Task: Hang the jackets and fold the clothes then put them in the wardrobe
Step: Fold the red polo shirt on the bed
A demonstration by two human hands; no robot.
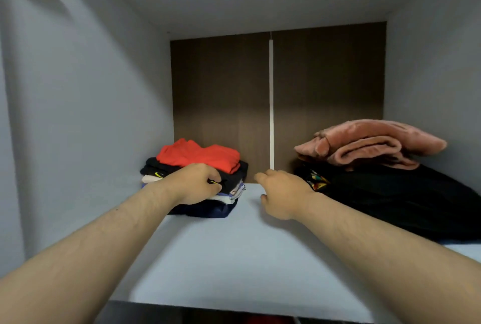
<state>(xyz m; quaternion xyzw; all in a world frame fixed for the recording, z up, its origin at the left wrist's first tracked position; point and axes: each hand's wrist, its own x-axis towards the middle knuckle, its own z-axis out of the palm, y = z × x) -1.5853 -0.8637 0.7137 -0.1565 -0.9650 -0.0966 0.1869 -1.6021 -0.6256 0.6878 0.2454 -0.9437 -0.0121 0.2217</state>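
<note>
Below the front edge of the wardrobe shelf a red shape shows, cut off and too blurred to name. Two bare forearms reach in over the shelf.

The left grip, knuckles up, curls its fingers onto the near side of the stack of folded clothes at a black layer with a yellow mark; the fingertips are hidden in the cloth. The stack sits towards the left back corner of the shelf, red piece on top, dark blue at the bottom, and its pale middle layers are hard to tell apart.

The right grip hangs over the middle of the shelf, fingers loosely curled, holding nothing.

Along the right edge lies a black pile, its folds lost in shadow. A pink blanket rests on it. Behind is the brown back panel.
</note>
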